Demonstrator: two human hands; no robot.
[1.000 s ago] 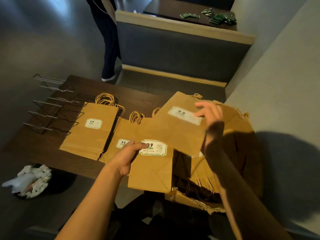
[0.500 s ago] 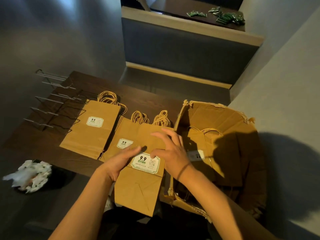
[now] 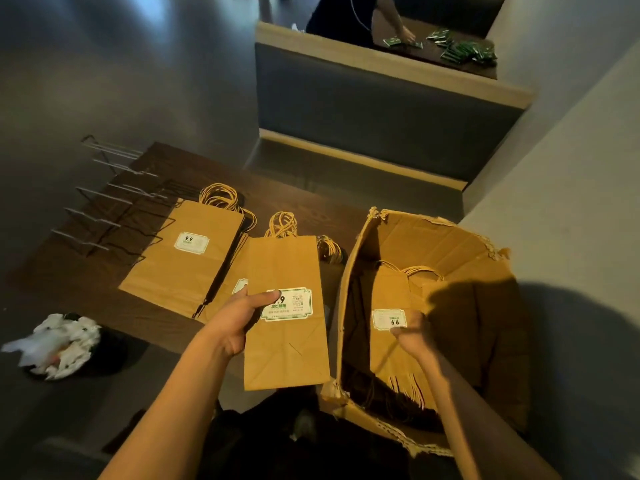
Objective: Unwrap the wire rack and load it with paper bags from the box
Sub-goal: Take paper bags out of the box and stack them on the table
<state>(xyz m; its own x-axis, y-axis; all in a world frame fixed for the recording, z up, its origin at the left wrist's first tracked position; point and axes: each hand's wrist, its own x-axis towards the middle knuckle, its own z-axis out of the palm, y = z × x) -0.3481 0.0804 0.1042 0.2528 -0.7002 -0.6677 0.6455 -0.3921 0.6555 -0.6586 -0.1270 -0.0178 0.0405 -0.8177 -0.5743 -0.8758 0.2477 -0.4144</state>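
The bare silver wire rack (image 3: 114,202) lies at the far left of the dark wooden counter (image 3: 86,292), its wrapping apparently off and none of its prongs carrying a bag, so unwrapping looks done and loading has not begun. Flat brown paper bags with twisted handles (image 3: 194,258) rest in a stack just right of the rack, with a second pile partly hidden beside it.

The left hand (image 3: 235,323) holds 1 more brown labelled paper bag (image 3: 284,323) over the near edge of the counter, thumb pressed on the white label and fingers curled behind the sheet. The right hand (image 3: 412,336) reaches into the torn open cardboard box (image 3: 353,306) at the right and pinches the next folded bag (image 3: 391,341) near its label; further bags and handles show deeper inside, though shadow hides how many.

My reading: the bags are being emptied from the box onto the counter first, and hanging them on the rack is all left to do.

A crumpled white wrapper (image 3: 55,344) lies on the floor at the near left.
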